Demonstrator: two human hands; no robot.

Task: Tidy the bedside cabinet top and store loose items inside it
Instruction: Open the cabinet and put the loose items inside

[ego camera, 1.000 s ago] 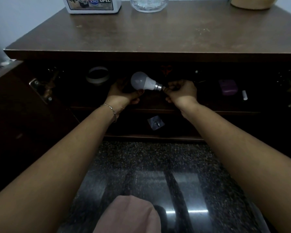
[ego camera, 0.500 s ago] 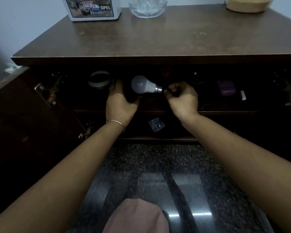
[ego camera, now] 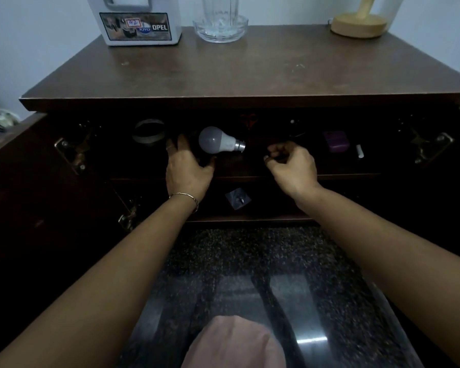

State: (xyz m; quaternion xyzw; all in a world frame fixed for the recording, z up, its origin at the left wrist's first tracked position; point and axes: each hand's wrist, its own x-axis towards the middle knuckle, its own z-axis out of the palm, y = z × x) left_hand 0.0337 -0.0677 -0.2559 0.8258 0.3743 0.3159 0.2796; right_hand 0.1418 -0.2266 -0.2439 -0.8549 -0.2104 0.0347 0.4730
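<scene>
The bulb (ego camera: 218, 140) lies sideways on the upper shelf (ego camera: 343, 176) inside the cabinet (ego camera: 250, 75). The left hand (ego camera: 187, 168) rests loosely spread against its globe, probably to stop it rolling. The right hand (ego camera: 290, 163) curls just beside the cap (pinching anything? cannot tell). A tape roll (ego camera: 149, 131) hems the left; a purple box (ego camera: 335, 141) sits farther right.

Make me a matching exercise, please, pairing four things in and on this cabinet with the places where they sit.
Things:
1. light bulb
2. purple box
3. white OPEL box
4. small dark packet

Places:
A. lower shelf
B. cabinet top, back left
C. upper shelf, right part
D. upper shelf, middle

Pairs: 1-D, 2-C, 3-B, 4-A.
</scene>
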